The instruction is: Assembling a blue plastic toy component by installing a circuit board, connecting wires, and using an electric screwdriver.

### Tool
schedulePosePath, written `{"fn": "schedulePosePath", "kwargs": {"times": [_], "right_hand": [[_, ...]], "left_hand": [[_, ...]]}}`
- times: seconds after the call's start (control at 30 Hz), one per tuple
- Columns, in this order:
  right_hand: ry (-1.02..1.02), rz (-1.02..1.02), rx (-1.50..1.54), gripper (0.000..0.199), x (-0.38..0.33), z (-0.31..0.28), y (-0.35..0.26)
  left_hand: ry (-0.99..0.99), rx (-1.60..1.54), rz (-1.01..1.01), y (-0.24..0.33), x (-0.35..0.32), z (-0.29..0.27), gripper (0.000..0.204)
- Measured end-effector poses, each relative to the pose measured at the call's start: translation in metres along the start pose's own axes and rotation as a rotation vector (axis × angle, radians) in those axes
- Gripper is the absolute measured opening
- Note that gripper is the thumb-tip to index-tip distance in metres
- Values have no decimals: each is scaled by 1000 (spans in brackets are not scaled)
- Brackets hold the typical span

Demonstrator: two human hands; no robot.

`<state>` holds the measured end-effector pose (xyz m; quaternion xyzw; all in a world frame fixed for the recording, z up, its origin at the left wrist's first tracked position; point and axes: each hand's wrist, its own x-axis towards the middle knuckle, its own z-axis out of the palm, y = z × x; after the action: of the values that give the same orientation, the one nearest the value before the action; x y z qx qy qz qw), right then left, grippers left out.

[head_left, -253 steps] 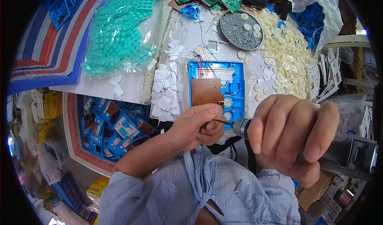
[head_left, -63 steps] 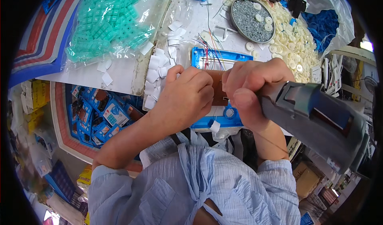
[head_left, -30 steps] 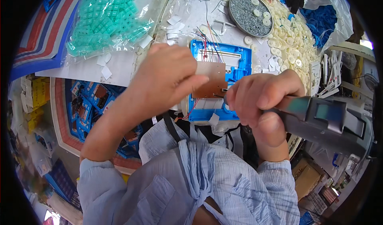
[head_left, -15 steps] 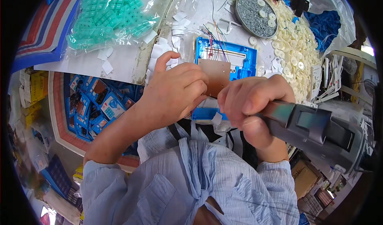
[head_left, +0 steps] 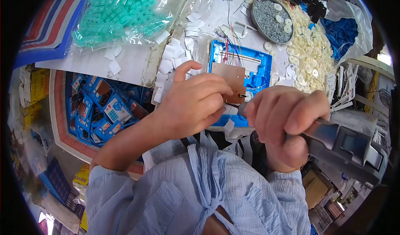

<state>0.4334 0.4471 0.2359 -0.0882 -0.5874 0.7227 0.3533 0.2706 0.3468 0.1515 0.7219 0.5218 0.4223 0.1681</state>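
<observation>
A brown circuit board point(head_left: 230, 77) lies over an open blue plastic casing point(head_left: 265, 64), with thin coloured wires running from beneath it. At the board's lower left edge, my left hand point(head_left: 193, 99) is closed, its curled fingertips on the edge and its index finger bent upward. My right hand point(head_left: 287, 122) wraps around a dark grey electric screwdriver point(head_left: 339, 145). The screwdriver's narrow front end points left toward the board's lower right corner; whether its bit touches a screw is hard to make out.
Green keypads point(head_left: 121, 14) in a clear bag lie at the far left. Behind the casing stands a round dish of small screws point(head_left: 271, 22). Cream plastic discs point(head_left: 308, 54) are heaped at the right. White paper pieces point(head_left: 170, 54) are scattered left of the casing. Blue assembled units point(head_left: 98, 110) fill a bin.
My right hand and the screwdriver have moved right and slightly down in the picture. My left fingers have shifted slightly right along with the board and casing, as the whole view drifted.
</observation>
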Motion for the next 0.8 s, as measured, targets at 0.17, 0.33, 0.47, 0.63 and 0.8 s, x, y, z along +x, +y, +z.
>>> {"fn": "schedulePosePath", "kwargs": {"times": [0.17, 0.33, 0.47, 0.63, 0.8], "right_hand": [[-42, 11, -22, 31, 3, -1, -12], [-38, -5, -10, 29, 1, -1, -13], [-15, -24, 50, 27, 1, -4, -16], [-5, -56, 60, 25, 0, -4, -14], [-132, -48, 102, 27, -8, -19, 5]], "left_hand": [[44, -17, 46, 2, 1, 3, 22], [121, -105, 29, 4, 1, 8, 23], [228, -270, -11, 8, -7, 16, 27], [212, -255, -62, 11, -12, 12, 26], [39, 104, -59, 2, -12, -5, 18]]}}
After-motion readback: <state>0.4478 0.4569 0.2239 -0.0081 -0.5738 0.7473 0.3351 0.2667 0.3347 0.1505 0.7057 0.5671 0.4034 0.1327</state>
